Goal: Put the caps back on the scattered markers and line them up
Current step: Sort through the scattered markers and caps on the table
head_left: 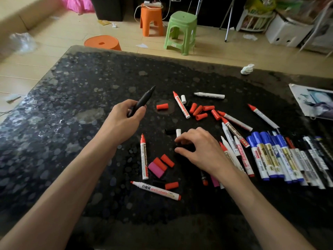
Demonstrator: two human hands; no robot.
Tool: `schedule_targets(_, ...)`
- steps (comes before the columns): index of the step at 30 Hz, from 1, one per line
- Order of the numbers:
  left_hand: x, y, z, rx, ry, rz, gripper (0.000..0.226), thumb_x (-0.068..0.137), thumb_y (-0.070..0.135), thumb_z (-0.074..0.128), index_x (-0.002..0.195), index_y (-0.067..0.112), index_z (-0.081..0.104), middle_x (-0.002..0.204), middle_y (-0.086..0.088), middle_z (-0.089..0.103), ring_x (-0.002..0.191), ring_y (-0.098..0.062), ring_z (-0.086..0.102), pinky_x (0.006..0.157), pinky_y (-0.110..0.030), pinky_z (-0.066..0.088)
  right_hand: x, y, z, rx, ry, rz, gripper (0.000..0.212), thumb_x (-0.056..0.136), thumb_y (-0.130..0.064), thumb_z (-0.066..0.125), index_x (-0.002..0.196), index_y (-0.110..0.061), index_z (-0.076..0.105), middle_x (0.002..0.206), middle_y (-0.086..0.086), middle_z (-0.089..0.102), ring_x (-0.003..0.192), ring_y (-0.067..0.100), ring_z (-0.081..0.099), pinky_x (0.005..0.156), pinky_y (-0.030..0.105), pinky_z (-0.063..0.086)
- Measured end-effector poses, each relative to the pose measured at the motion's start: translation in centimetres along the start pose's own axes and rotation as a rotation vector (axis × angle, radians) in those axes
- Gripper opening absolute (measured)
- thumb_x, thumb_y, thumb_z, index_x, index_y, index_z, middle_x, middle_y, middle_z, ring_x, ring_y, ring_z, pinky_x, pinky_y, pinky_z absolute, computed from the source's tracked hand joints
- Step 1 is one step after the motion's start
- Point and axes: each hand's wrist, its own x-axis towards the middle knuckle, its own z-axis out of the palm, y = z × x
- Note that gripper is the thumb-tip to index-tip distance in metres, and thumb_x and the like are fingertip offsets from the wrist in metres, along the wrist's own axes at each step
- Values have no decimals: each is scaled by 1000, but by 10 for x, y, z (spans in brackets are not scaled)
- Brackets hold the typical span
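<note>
Item, your left hand [126, 118]: fingers and thumb curled round the lower barrel of a slim black plastic marker [144, 100]. Its uncapped tip points up and away from you over the dark speckled stone tabletop [72, 105].

Item, your right hand [201, 148]: palm down, thumb and forefinger bent toward each other with a dark gap between them. Whether they pinch anything cannot be told. A small white plastic cap [178, 132] lies just beyond the fingertips, with a short black cap [170, 131] beside it.

Item, loose red plastic caps [201, 116]: clustered mid-table, beyond your right hand.

Item, blue-capped white markers [266, 156]: side by side in a row at your right.

Item, uncapped red-tipped white marker [144, 156]: lying between your forearms.
</note>
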Motion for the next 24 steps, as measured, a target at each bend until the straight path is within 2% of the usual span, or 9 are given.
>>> schedule_targets(2, 0, 1, 0, 8, 7, 0, 18, 102, 37, 59, 111, 26, 69, 69, 3, 54, 63, -14, 51, 60, -31, 38, 3, -11, -2, 99, 21, -13, 17, 88, -44, 78, 101, -33, 75, 90, -17, 61, 92, 5, 55, 86, 31, 48)
schedule_targets(4, -1, 1, 0, 6, 7, 1, 19, 102, 37, 59, 112, 25, 70, 69, 3, 54, 62, -14, 51, 59, -30, 38, 1, -27, -5, 229, -108, -52, 14, 85, -43, 81, 93, -32, 76, 85, -16, 63, 86, 3, 59, 78, 25, 48)
schedule_targets(7, -2, 3, 0, 1, -8, 0, 19, 103, 37, 58, 113, 25, 69, 69, 3, 53, 60, -12, 50, 57, -28, 38, -12, -48, -3, 215, -368, -158, 19, 85, -47, 81, 99, -35, 78, 89, -16, 60, 93, 0, 54, 78, 16, 44)
schedule_targets(9, -2, 3, 0, 1, -9, 1, 18, 103, 38, 59, 112, 26, 69, 68, 4, 53, 60, -12, 50, 57, -28, 38, -20, -52, 3, 164, -408, -184, 26, 85, -50, 79, 108, -38, 76, 95, -17, 55, 99, 1, 48, 85, 20, 45)
schedule_targets(13, -3, 3, 0, 1, -18, 4, 17, 103, 39, 58, 108, 27, 69, 69, 3, 52, 62, -13, 50, 59, -32, 38, -26, -51, 6, 121, -385, -186, 31, 90, -49, 74, 119, -38, 74, 100, -16, 50, 102, 2, 45, 88, 28, 48)
schedule_targets(17, 1, 0, 0, 0, -10, 14, 15, 101, 40, 60, 106, 28, 70, 66, 4, 53, 60, -13, 51, 63, -36, 42, -28, -47, 5, 86, -351, -186, 30, 92, -43, 72, 121, -37, 74, 103, -15, 50, 104, 2, 45, 85, 24, 45)
schedule_targets(20, 2, -1, 0, 16, -13, 15, 17, 102, 39, 59, 109, 27, 70, 65, 6, 53, 57, -10, 50, 63, -35, 43, -29, -47, 10, 54, -321, -197, 27, 90, -41, 75, 116, -34, 76, 104, -14, 50, 105, 1, 45, 81, 22, 42)
schedule_targets(24, 0, 0, -2, 19, -66, 47, 20, 103, 40, 58, 110, 26, 69, 68, 4, 52, 60, -12, 49, 61, -33, 39, -35, -39, 3, 333, -127, -79, 19, 91, -32, 78, 109, -29, 75, 105, -17, 61, 103, 2, 59, 87, 23, 50)
